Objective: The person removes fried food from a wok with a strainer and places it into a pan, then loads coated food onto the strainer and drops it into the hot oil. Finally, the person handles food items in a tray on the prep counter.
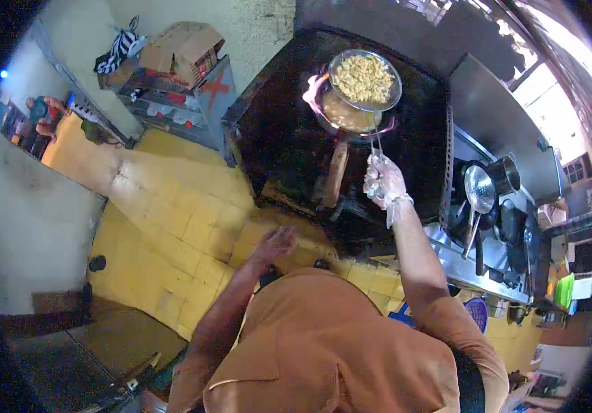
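My right hand, in a clear plastic glove, is closed around the handle of a metal strainer. The strainer's round bowl, full of yellowish crumbly food, is over the far part of a pan on the dark stove. Light brown bubbling contents show in the pan, and flames rise around its rim. The pan's wooden handle points toward me, untouched. My left hand hangs low in front of the stove, blurred, with its fingers curled; whether it holds anything is unclear.
Pans and a perforated ladle lie on a metal counter at right. A shelf with a cardboard box stands back left. Another person is in the far left doorway. Yellow tiles cover the floor.
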